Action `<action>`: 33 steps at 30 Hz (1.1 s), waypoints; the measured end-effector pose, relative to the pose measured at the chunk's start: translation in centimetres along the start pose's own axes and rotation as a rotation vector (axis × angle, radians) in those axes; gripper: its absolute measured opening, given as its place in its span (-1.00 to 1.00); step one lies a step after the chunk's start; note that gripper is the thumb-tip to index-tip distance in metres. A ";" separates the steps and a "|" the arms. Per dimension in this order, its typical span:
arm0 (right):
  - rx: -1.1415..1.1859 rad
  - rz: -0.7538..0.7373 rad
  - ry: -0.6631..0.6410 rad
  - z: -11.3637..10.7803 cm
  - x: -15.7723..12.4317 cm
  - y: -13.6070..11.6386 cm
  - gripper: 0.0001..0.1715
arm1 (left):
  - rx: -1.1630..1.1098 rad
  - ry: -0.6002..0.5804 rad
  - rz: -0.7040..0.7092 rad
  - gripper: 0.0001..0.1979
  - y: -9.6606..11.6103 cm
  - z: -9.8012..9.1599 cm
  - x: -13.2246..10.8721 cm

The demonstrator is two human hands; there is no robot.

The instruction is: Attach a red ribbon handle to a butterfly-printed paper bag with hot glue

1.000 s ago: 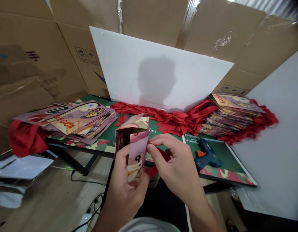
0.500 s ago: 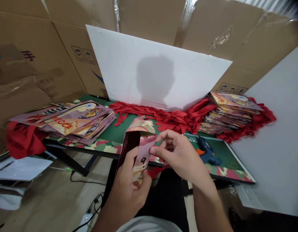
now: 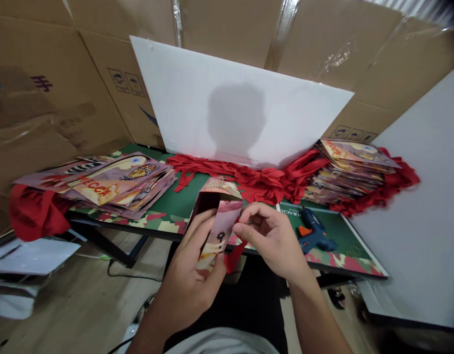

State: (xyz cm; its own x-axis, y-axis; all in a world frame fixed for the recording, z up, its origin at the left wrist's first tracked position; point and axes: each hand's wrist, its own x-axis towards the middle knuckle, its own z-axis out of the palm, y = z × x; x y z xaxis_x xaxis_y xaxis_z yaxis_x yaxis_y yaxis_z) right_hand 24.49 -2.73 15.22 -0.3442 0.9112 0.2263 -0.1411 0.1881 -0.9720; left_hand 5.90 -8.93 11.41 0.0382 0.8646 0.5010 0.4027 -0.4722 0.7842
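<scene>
My left hand [image 3: 193, 278] is closed round a small printed paper bag [image 3: 224, 223], held over my lap in front of the table edge. Its dark inside shows through the open mouth, and a gear-shaped mark sits on its side panel. Beside that panel, my right hand [image 3: 273, 241] pinches a red ribbon [image 3: 234, 256] between thumb and forefinger. The ribbon hangs in a loop below the fingertips; where its ends meet the bag is hidden.
Printed bags lie stacked on the left [image 3: 116, 184] and the right [image 3: 352, 172]. A heap of red ribbons [image 3: 260, 182] runs along the back. A blue glue gun [image 3: 315, 231] lies on the green table [image 3: 164, 201]. A white board [image 3: 183, 98] leans on cardboard behind.
The bag has turned slightly and shifted a little right, its mouth gaping wider. My right hand has moved slightly left and down, and more of the ribbon loop shows beneath it.
</scene>
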 end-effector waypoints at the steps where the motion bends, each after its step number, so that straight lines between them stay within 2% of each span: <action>1: 0.000 -0.016 -0.015 -0.2 -0.1 0.1 -0.76 | -0.017 0.001 -0.003 -0.38 0.0 0.0 0.0; 3: -0.014 -0.044 -0.019 -0.5 -0.4 0.3 -0.89 | -0.067 -0.007 -0.023 -0.42 -0.1 -0.1 -0.1; 5: -0.026 -0.061 0.008 -0.6 -0.5 0.3 -0.92 | -0.125 -0.045 -0.061 -0.43 -0.2 -0.1 0.0; 10: -0.131 -0.083 0.066 -0.6 -0.5 -0.6 -0.81 | -0.172 -0.127 -0.119 -0.39 0.0 -0.2 0.4; 16: -0.182 0.011 0.036 -0.9 -0.6 -1.6 -0.74 | -0.078 -0.168 -0.048 -0.38 0.3 -1.2 1.0; 19: -0.216 -0.013 0.055 -1.0 -0.4 -1.4 -0.71 | -0.018 -0.213 -0.019 -0.40 -0.2 -1.8 1.6; 22: -0.246 -0.052 0.136 -1.0 0.0 -0.6 -0.63 | 0.012 -0.282 0.025 -0.41 -1.2 -2.6 2.5; 26: -0.151 -0.010 0.203 -1.0 0.8 1.2 -0.49 | 0.039 -0.423 0.100 -0.42 -2.3 -3.6 4.5; 33: -0.055 -0.019 0.252 -1.3 3.6 6.1 -0.29 | 0.139 -0.602 0.025 -0.39 -4.4 -3.5 9.0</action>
State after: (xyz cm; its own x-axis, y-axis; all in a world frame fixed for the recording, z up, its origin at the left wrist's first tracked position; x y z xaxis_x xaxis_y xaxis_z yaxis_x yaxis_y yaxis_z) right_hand 23.57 2.17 10.03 -0.0992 0.9685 0.2285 -0.0922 0.2197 -0.9712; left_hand 1.29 0.31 13.69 0.5424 0.8178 0.1923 0.5086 -0.5019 0.6996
